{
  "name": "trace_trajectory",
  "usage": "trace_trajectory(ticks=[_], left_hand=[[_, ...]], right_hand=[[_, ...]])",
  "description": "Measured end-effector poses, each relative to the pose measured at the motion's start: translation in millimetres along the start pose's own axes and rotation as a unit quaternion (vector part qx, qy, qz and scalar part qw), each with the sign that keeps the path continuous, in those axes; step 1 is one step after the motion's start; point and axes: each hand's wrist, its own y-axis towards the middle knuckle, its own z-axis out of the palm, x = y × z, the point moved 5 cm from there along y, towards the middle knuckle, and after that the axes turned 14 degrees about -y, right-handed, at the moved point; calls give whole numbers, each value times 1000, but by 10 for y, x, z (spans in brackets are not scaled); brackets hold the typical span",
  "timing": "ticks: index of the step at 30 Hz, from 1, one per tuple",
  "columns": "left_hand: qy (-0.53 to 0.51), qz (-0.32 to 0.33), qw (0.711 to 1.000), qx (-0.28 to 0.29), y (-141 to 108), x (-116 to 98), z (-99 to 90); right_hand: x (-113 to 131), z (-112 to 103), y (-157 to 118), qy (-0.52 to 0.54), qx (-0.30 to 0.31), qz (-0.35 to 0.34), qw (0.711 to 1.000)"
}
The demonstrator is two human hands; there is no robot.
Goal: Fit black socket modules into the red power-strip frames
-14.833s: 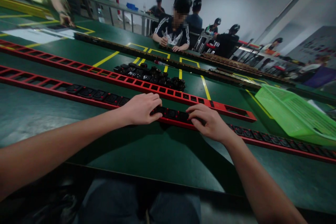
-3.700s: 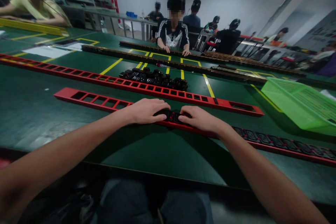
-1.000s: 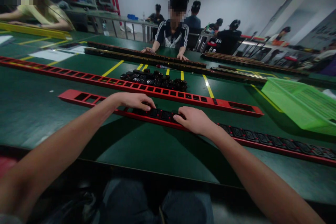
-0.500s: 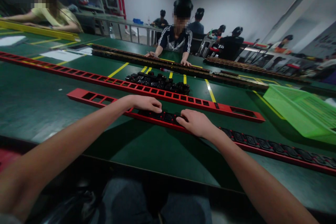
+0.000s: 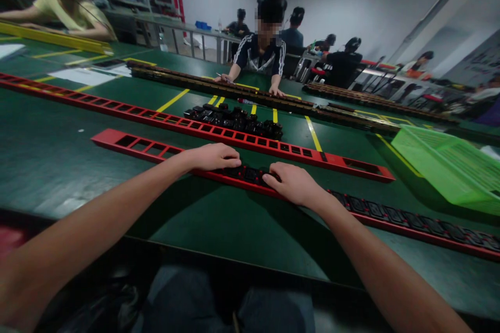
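A long red slotted frame (image 5: 234,179) lies across the green table in front of me, with black square parts (image 5: 250,173) seated in its slots. My left hand (image 5: 217,156) is closed over the frame left of centre, the thumb lying along a black part. My right hand (image 5: 294,181) is closed over the same frame a little further right, its thumb on another black part. Between the two thumbs a short stretch of black parts shows. The fingertips beyond the frame's far edge are hidden. At the frame's left end several slots are bare.
Behind lies a longer red slotted frame (image 5: 172,118), then a heap of black parts (image 5: 238,120). A green plastic basket (image 5: 449,166) stands at the right. Opposite, a co-worker (image 5: 260,49) has both hands at long brown strips (image 5: 187,81). White papers (image 5: 84,76) lie at left.
The view has shifted slightly. My left hand lies a little flatter on the frame, its fingers less curled. The right hand has stayed in place.
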Motion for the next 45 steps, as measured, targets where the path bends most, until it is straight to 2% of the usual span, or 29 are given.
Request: trace_trajectory(ticks=[8,11,16,23,30,35,45], left_hand=[[-24,-6,1000,-13,9,28,-4],[-16,-5,1000,-10,10,22,-2],[6,-40,999,-16,-6,16,-5],[3,-42,999,-17,-35,-16,-17],[-20,14,999,41,-93,-67,-43],[26,29,999,38,-103,-94,-42],[9,20,999,31,-101,-92,-47]], right_hand=[[-3,22,4,-3,-4,-6,1000],[-3,21,6,-5,-5,-7,1000],[2,7,-4,-2,-4,-9,1000],[-4,20,5,0,-9,-8,1000],[0,33,5,-4,0,-11,1000],[-3,18,11,2,-3,-4,1000],[5,6,-9,-6,3,-9,1000]])
